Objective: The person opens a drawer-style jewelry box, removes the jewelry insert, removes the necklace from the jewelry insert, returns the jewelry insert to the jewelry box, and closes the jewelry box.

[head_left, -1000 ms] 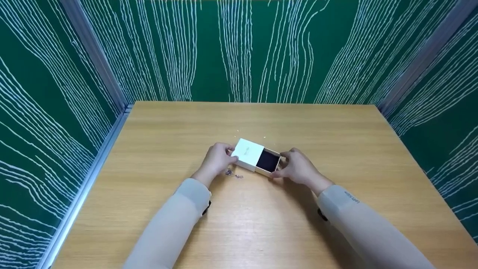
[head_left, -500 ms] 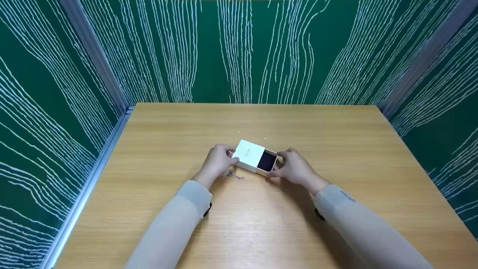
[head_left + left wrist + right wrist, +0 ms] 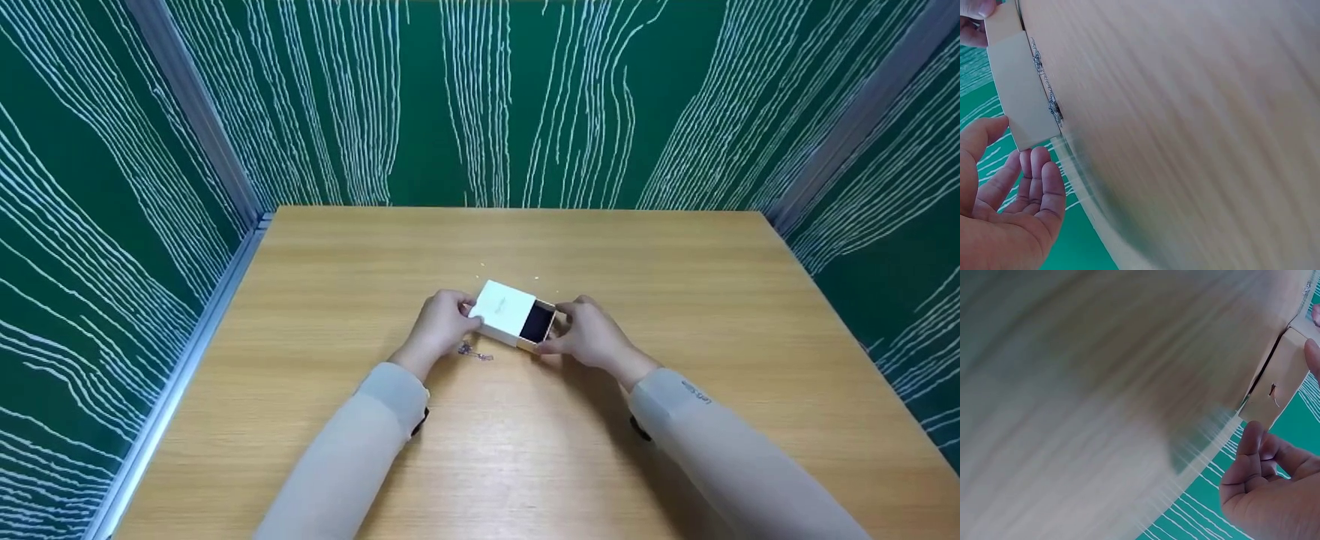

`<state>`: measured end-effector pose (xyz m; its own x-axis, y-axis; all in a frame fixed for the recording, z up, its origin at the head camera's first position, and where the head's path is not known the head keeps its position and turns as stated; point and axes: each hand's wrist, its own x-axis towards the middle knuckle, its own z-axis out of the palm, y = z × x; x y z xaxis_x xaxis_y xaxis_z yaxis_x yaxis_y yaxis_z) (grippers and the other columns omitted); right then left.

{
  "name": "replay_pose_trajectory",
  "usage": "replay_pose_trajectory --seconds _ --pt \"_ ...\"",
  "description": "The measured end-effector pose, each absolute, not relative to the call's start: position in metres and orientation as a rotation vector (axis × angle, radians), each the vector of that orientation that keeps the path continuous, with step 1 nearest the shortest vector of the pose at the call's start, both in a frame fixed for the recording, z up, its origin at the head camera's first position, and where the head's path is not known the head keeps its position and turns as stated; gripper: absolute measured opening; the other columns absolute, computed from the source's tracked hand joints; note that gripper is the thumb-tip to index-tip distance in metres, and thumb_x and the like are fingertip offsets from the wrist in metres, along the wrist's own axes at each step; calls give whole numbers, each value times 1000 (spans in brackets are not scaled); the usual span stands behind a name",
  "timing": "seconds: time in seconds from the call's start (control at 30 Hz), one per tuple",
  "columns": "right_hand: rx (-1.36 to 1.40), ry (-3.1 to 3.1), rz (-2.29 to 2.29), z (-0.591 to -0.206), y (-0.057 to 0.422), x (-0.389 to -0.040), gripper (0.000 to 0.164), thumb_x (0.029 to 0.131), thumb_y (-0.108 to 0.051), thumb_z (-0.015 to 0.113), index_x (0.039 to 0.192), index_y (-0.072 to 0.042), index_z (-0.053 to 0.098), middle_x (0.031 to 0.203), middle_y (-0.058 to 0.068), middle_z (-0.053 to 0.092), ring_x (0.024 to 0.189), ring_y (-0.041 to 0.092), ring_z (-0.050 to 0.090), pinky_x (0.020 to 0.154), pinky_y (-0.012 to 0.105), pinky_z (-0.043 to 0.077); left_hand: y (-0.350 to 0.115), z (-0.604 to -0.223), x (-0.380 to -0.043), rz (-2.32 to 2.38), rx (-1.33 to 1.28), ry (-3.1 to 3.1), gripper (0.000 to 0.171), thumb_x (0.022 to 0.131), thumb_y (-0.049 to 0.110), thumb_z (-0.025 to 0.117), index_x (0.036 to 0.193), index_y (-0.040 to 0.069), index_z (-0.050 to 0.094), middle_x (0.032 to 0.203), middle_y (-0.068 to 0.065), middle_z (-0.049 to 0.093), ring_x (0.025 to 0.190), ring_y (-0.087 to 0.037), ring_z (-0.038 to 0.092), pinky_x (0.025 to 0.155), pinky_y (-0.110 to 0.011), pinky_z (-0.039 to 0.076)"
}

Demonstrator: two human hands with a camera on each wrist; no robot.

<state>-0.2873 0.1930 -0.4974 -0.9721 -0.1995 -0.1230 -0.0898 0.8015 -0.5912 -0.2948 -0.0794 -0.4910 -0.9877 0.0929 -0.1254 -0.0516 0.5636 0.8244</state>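
Note:
A small white box sleeve (image 3: 504,306) lies flat on the table, its inner drawer (image 3: 527,345) partly out on the right. Black lining (image 3: 537,322) shows inside that drawer. My left hand (image 3: 444,322) grips the sleeve's left end between thumb and fingers. At the opposite end, my right hand (image 3: 596,334) holds the drawer by its end corners. In the right wrist view, the drawer's end face (image 3: 1276,377) has a small hole with a thin loop or tab in it. Just in front of the sleeve lies a fine silvery chain (image 3: 475,352), like jewellery.
The wooden table (image 3: 480,450) stretches around both hands. Several tiny light specks (image 3: 536,278) lie behind the box. Green panels with white wavy lines (image 3: 427,112) stand at the table's back and sides, joined by metal posts.
My right hand has moved slightly left, and the drawer has slid a little further into the sleeve. Less black lining shows. The left hand and the chain stay about where they were.

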Motion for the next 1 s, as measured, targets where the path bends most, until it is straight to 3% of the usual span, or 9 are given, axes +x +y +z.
replay_pose_trajectory --seconds 0.3,0.6,0.9,1.0 --pt "-199 2784 -922 -500 191 -284 107 81 -40 104 162 8 53 143 24 58 122 37 59 120 58 51 -78 -496 -292 1383 31 2630 43 102 10 83 143 0 74 112 -10 77 97 -18 69 100 -36 64" --pt "-224 2824 -881 -497 190 -291 106 81 -43 104 160 9 55 137 22 59 113 35 56 109 53 51 -78 -490 -296 1366 46 2640 44 105 14 81 147 2 73 115 -8 73 97 -17 67 85 -29 59" --pt "-169 2791 -920 -496 188 -290 107 80 -42 105 162 5 55 143 21 58 122 37 58 121 57 51 -77 -491 -295 1384 34 2612 46 105 14 80 149 2 71 117 -9 74 98 -17 68 88 -30 61" --pt "-150 2773 -927 -496 181 -290 107 81 -42 105 164 3 54 147 20 57 126 37 59 123 58 50 -83 -491 -293 1386 16 2604 47 106 14 80 150 2 70 119 -10 73 93 -17 67 81 -29 60"
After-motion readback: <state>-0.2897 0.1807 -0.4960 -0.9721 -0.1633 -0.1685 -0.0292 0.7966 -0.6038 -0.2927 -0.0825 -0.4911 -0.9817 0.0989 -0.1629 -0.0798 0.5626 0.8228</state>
